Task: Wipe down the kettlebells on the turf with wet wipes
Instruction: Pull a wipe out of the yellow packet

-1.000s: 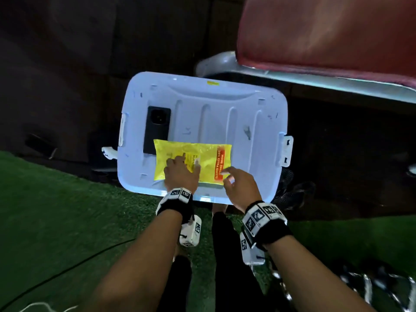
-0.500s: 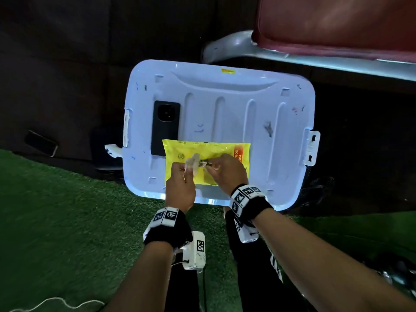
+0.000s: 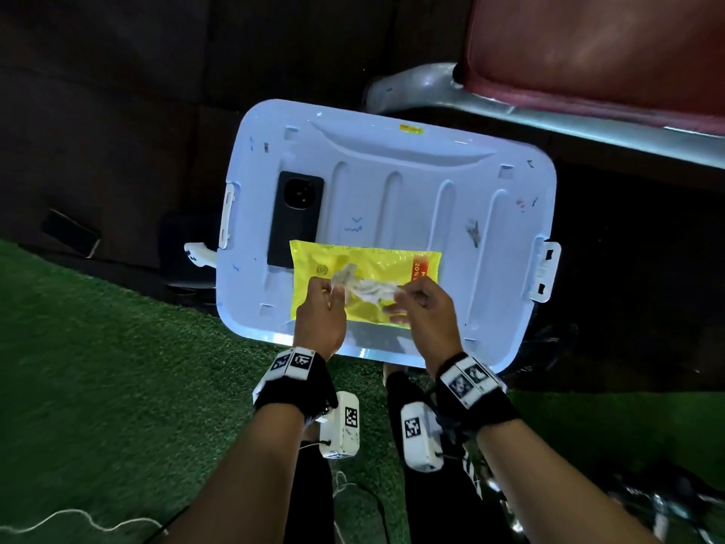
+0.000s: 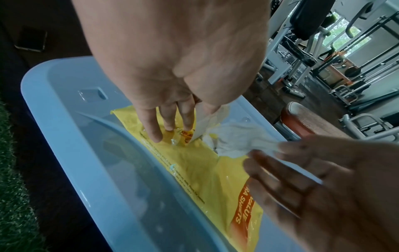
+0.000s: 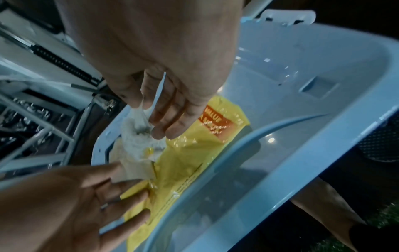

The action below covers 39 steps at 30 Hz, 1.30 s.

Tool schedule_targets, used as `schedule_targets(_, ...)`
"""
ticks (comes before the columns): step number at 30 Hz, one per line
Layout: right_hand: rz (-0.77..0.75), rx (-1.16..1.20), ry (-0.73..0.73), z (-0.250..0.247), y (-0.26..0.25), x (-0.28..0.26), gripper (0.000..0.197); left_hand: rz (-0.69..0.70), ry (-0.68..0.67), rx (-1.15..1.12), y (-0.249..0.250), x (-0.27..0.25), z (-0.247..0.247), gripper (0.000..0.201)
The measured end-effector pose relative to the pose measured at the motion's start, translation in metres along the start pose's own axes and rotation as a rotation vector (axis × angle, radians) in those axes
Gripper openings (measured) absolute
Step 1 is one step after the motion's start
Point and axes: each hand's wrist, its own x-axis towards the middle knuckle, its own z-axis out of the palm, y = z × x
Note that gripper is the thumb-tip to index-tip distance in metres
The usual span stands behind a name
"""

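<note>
A yellow wet-wipe pack (image 3: 376, 261) lies on a light blue bin lid (image 3: 392, 190). My left hand (image 3: 331, 292) presses three straight fingers (image 4: 155, 129) on the pack (image 4: 194, 170) and pinches its lifted white flap (image 4: 199, 122) between thumb and forefinger. My right hand (image 3: 400, 298) pinches a crumpled white wipe (image 3: 370, 288) that comes out of the pack's opening toward the right. The wipe (image 5: 138, 136) hangs from my right thumb and forefinger over the pack (image 5: 187, 153). Dark shiny shapes (image 3: 667, 512) at the lower right are too dim to identify.
A black phone (image 3: 296, 217) lies on the lid left of the pack. A red padded bench (image 3: 588, 45) on a grey frame stands behind. Green turf (image 3: 98, 367) spreads to the left, with a white cord (image 3: 78, 520). Another phone (image 3: 70, 231) lies on the dark floor.
Both hands first lay on the shut pack. The left has since lifted the flap, and the right has drawn a wipe out to the right.
</note>
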Motion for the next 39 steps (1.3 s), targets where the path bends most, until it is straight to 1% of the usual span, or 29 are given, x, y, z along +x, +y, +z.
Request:
schedule_targets(3,-0.043,0.14,0.048,-0.027,-0.01,-0.014,0.018,0.002,0.006,0.0,0.003,0.001,0.003,0.03)
schedule_targets(5,-0.112,0.142,0.148,-0.042,-0.012,-0.017,0.017,0.007,0.017,0.0,0.003,0.0,0.005,0.031)
schedule_targets(8,-0.195,-0.015,0.291,-0.055,-0.006,-0.013,0.017,0.035,0.039,0.008,0.005,-0.001,0.008,0.033)
schedule_targets(10,-0.228,-0.178,0.319,-0.054,0.002,-0.003,0.024,0.111,0.072,0.023,0.008,-0.002,0.012,0.034)
schedule_targets(12,-0.256,-0.332,0.276,-0.048,0.011,0.009,0.025,0.188,0.104,0.039,0.01,-0.003,0.017,0.031)
schedule_targets(13,-0.29,-0.426,0.234,-0.044,0.016,0.014,0.021,0.207,0.119,0.03,0.01,-0.003,0.019,0.029)
schedule_targets(14,-0.34,-0.545,0.194,-0.04,0.021,0.02,0.023,0.215,0.136,0.012,0.011,-0.003,0.021,0.028)
schedule_targets(16,-0.391,-0.758,0.113,-0.034,0.033,0.028,0.037,0.22,0.177,0.001,0.012,-0.003,0.023,0.025)
schedule_targets(18,-0.388,-0.829,0.092,-0.03,0.038,0.033,0.041,0.249,0.206,0.043,0.012,-0.004,0.023,0.022)
schedule_targets(20,-0.424,-0.813,0.118,-0.026,0.04,0.033,0.039,0.276,0.222,0.06,0.011,-0.005,0.023,0.02)
schedule_targets(22,-0.483,-0.716,0.146,-0.022,0.04,0.031,0.034,0.242,0.247,0.014,0.009,-0.004,0.021,0.022)
schedule_targets(24,-0.543,-0.62,0.114,-0.013,0.042,0.023,0.039,0.185,0.26,-0.044,0.006,-0.002,0.017,0.029)
schedule_targets(27,-0.593,-0.609,0.027,0.003,0.05,0.011,0.046,0.154,0.245,-0.106,0.002,0.001,0.012,0.036)
schedule_targets(30,-0.557,-0.653,-0.026,0.016,0.054,0.009,0.044,0.181,0.198,-0.161,0.001,0.001,0.01,0.038)
schedule_targets(33,-0.511,-0.735,-0.116,0.031,0.054,0.012,0.046,0.243,0.129,-0.162,0.0,-0.001,0.009,0.037)
schedule_targets(35,-0.469,-0.792,-0.138,0.038,0.052,0.016,0.046,0.257,0.09,-0.162,0.0,-0.003,0.01,0.036)
schedule_targets(37,-0.41,-0.825,-0.147,0.041,0.05,0.018,0.046,0.26,0.09,-0.169,-0.002,-0.004,0.011,0.033)
schedule_targets(38,-0.389,-0.801,-0.153,0.041,0.049,0.018,0.047,0.26,0.101,-0.174,-0.003,-0.003,0.01,0.033)
schedule_targets(39,-0.399,-0.766,-0.144,0.038,0.049,0.017,0.049,0.258,0.114,-0.181,-0.005,-0.003,0.01,0.033)
